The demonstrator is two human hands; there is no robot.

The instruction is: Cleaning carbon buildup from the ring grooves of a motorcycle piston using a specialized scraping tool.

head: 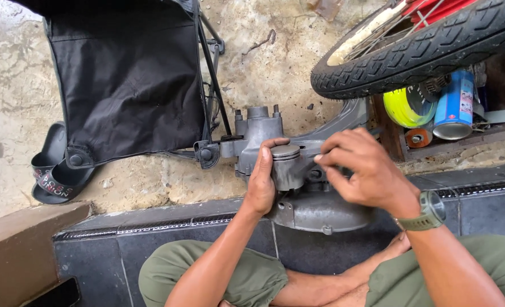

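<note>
A grey metal engine casing [315, 213] lies on the ground in front of my crossed legs. My left hand [262, 182] grips a silvery piston [287, 165] that stands on the casing, thumb over its top edge. My right hand [361, 170] reaches in from the right, fingertips pinched at the piston's side; whether they hold something small is hidden. A green watch [431, 211] sits on my right wrist.
A motorcycle tyre [417, 48] hangs at the top right. Below it a wooden box holds a blue spray can [454, 105] and a yellow coil [408, 108]. A black folding chair [127, 79] stands at the left, with black sandals [53, 176] beside it.
</note>
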